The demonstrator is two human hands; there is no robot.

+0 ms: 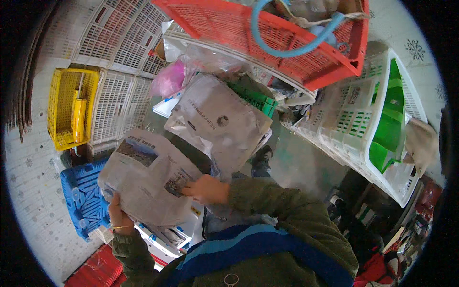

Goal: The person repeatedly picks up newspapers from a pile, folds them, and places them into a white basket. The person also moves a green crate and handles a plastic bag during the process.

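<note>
A flat, pale printed bag or sheet (140, 190) is in front of me, with dark pictures and writing on it. My left hand (120, 213) grips its near left edge, the thumb on top. On its right side, my right hand (208, 189) lies with the fingers bent on the printed surface; I cannot tell whether they pinch it. Just beyond is a pile of similar pale printed bags (215, 111), the top one bearing a round emblem. A white box (179, 233) with blue marks shows partly beneath the held piece.
A red plastic crate (229, 25) with a light-blue hoop handle (260, 36) stands ahead. White crates (120, 97) and a yellow basket (59, 107) are at left, above a blue plastic stool (84, 197). At right is a white basket (373, 143) with green material (385, 122).
</note>
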